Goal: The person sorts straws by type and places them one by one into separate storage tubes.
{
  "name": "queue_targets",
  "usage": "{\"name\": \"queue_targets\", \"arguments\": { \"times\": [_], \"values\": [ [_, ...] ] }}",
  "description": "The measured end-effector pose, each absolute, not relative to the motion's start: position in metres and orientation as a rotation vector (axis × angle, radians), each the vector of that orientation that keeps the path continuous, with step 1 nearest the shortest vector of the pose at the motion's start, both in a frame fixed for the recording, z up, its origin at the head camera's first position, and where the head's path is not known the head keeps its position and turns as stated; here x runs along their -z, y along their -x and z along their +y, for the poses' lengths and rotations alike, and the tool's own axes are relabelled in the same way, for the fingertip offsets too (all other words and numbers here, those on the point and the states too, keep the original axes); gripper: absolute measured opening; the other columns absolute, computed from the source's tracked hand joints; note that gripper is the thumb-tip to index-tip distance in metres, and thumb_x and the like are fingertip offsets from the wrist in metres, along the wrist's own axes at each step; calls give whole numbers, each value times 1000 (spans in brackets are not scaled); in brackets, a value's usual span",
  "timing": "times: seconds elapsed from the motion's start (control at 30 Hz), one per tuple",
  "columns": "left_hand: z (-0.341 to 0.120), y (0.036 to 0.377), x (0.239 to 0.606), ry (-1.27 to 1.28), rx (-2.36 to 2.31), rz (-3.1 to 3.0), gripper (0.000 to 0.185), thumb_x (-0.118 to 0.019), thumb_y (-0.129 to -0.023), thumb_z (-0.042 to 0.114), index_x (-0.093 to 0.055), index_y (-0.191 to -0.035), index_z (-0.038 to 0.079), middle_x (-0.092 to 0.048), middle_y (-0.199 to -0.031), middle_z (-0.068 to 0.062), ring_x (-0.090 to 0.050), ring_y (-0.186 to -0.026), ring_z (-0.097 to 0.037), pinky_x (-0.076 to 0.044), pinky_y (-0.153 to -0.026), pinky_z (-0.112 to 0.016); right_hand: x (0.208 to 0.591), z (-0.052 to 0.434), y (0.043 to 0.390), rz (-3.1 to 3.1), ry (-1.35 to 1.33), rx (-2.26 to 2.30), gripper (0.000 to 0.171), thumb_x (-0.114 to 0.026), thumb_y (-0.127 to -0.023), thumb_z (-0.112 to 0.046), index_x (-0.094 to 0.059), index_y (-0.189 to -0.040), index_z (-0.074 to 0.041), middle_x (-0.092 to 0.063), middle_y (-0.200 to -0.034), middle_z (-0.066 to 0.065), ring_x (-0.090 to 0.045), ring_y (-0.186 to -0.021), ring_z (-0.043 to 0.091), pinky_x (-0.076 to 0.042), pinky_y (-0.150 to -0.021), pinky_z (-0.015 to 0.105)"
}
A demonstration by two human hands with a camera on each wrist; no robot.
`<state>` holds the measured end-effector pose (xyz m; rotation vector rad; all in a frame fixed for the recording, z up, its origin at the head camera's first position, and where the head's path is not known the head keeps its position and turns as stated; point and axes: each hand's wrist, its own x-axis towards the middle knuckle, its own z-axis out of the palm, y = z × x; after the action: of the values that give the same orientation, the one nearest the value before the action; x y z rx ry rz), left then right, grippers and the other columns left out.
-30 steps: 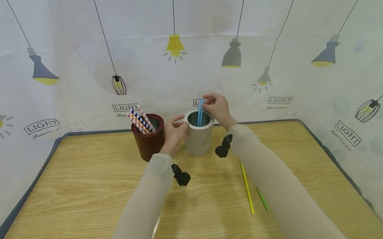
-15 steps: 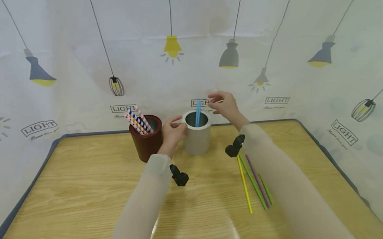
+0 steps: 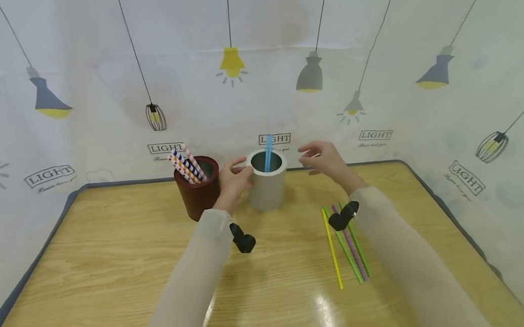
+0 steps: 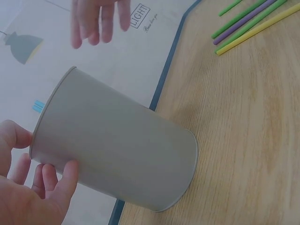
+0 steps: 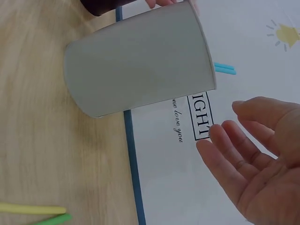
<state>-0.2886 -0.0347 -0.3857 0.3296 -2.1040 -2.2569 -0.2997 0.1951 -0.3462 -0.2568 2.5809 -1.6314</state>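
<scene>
Left hand point(image 3: 233, 179) steadies the grey cylindrical cup point(image 3: 266, 180), grip curled round its rim; right hand point(image 3: 323, 160), at its 3 o'clock, hovers slack-fingered and empty.

Bright, even light; glare shines on the table point(image 3: 320, 309) at lower centre, edges bow outward, and the wrist views seem slightly soft.

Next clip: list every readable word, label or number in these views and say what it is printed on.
"LIGHT", framed, repeated across the printed backdrop, among drawn lamps.
"LIGHT" again behind the blue straws, partly hidden by them.
"IGHT", cut off by the grey cup, in the right wrist view.
Script line under each "LIGHT": too small to read in the head view; "love you" is legible in the right wrist view.
Cups, straws and table: no text.
</scene>
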Motion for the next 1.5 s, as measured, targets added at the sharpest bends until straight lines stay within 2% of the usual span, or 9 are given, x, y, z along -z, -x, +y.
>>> {"name": "queue_targets", "arguments": {
  "times": [0.2, 0.33, 0.67, 0.73, 0.87, 0.97, 1.07, 1.27, 1.5],
  "values": [
    [-33, 290, 384, -334, 2249, -2100, 40, -59, -79, 5, -59, -119, 9, -54, -102, -13, -56, -88, -24, -54, -71, -40, 359, 208, 282, 2571, 261, 1574, 34, -60, -87, -10, -55, -119, 2, -57, -104, 23, -57, -93, 34, -54, -70, 44],
    [-33, 290, 384, -342, 2246, -2089, 40, -58, -79, 4, -59, -119, 9, -53, -99, -12, -56, -85, -23, -55, -70, -39, 376, 216, 272, 2549, 258, 1559, 34, -60, -88, -10, -55, -119, 2, -58, -104, 23, -56, -95, 40, -54, -69, 46],
    [-34, 289, 384, -344, 2233, -2090, 40, -58, -79, 4, -60, -118, 9, -53, -97, -11, -55, -82, -22, -55, -68, -38, 410, 231, 251, 2515, 166, 1544, 36, -60, -86, -5, -54, -119, 7, -59, -101, 25, -56, -93, 41, -51, -70, 54],
    [-34, 288, 384, -342, 2230, -2090, 40, -58, -79, 4, -60, -118, 9, -53, -97, -11, -56, -82, -22, -55, -68, -37, 414, 234, 248, 2511, 156, 1527, 38, -60, -86, -4, -52, -120, 9, -59, -101, 26, -58, -87, 40, -52, -68, 54],
    [-34, 289, 385, -343, 2230, -2093, 40, -59, -78, 5, -60, -118, 9, -53, -97, -11, -56, -82, -22, -55, -68, -37, 422, 240, 245, 2537, 139, 1455, 39, -61, -85, -5, -51, -119, 13, -62, -96, 25, -60, -72, 39, -54, -58, 44],
    [-34, 289, 385, -348, 2231, -2094, 40, -59, -78, 5, -60, -118, 9, -53, -97, -11, -56, -82, -22, -55, -69, -37, 429, 243, 244, 2557, 104, 1408, 38, -61, -85, -5, -53, -118, 12, -63, -93, 25, -60, -63, 38, -51, -49, 36],
    [-34, 289, 385, -349, 2234, -2096, 40, -59, -78, 5, -60, -118, 9, -54, -97, -11, -56, -82, -22, -55, -69, -38, 434, 245, 242, 2536, 43, 1389, 38, -61, -84, -3, -53, -118, 11, -63, -91, 24, -59, -56, 34, -51, -47, 34],
    [-34, 288, 384, -344, 2244, -2101, 40, -59, -79, 5, -60, -118, 9, -54, -99, -11, -56, -85, -22, -54, -71, -39, 438, 244, 236, 2505, -71, 1357, 38, -62, -83, -3, -54, -117, 9, -55, -84, 13, -59, -64, 21, -55, -54, 35],
    [-32, 288, 385, -345, 2241, -2108, 40, -59, -79, 6, -60, -118, 10, -54, -100, -11, -56, -86, -23, -54, -71, -38, 444, 244, 235, 2494, -86, 1343, 38, -62, -83, -4, -54, -118, 8, -55, -92, 16, -61, -74, 20, -55, -55, 33]
  ]
}}
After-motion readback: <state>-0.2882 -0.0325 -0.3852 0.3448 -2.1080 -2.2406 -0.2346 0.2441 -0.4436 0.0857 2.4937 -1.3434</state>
